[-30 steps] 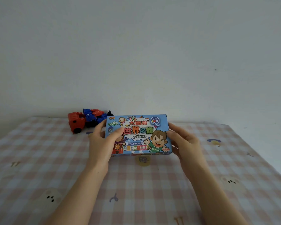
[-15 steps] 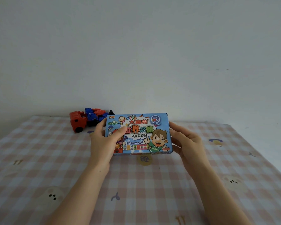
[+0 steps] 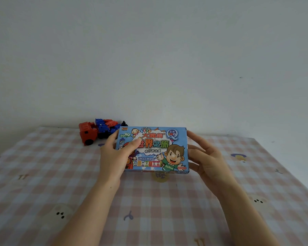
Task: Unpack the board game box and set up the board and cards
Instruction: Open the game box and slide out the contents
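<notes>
Now | board game box [image 3: 155,148] — held between left hand [image 3: 112,157] and right hand [image 3: 208,160]

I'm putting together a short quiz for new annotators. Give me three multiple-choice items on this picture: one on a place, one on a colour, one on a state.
1. Where is the toy truck relative to the board game box?
A. On top of it
B. Behind it, to its left
C. In front of it, at the table's near edge

2. What colour is the truck's cab?
A. Red
B. Yellow
C. Green

3. What state is the box in?
A. Open, with cards spread out
B. Lying untouched on the table
C. Closed, held at its ends by the left hand and the right hand

Answers:
1 B: the truck sits by the wall, past the box's upper left corner.
2 A: the cab is plainly red, with blue parts behind it.
3 C: no flap is lifted, and a hand grips each end.
</notes>
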{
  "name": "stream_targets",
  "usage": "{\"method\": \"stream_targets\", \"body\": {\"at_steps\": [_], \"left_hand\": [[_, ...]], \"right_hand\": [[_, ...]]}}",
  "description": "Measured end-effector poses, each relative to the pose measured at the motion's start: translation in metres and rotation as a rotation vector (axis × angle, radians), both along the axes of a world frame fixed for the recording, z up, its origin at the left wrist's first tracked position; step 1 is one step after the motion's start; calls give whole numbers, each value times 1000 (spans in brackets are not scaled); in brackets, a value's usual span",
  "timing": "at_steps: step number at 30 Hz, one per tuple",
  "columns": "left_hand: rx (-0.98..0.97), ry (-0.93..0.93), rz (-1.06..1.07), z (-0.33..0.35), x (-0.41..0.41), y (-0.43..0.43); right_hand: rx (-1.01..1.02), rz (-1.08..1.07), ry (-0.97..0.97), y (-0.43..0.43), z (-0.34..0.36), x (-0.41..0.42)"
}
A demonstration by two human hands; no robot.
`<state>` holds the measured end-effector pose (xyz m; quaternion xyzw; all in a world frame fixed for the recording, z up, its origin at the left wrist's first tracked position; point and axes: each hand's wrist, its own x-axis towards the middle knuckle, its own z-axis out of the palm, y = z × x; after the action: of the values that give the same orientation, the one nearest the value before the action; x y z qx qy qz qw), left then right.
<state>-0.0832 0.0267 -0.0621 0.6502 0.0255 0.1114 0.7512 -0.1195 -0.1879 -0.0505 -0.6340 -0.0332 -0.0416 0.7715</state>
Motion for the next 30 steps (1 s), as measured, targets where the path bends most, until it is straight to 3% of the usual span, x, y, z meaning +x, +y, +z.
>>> {"method": "stream_targets", "body": {"at_steps": [15, 23, 30], "left_hand": [[19, -23, -10, -2, -1, 0], [-26, -7, -62, 3, -7, -6], [-7, -40, -26, 7, -10, -7]], "right_hand": [[-314, -202, -59, 15, -6, 2], [-249, -296, -30, 15, -4, 1], [-154, -249, 14, 13, -1, 3]]}}
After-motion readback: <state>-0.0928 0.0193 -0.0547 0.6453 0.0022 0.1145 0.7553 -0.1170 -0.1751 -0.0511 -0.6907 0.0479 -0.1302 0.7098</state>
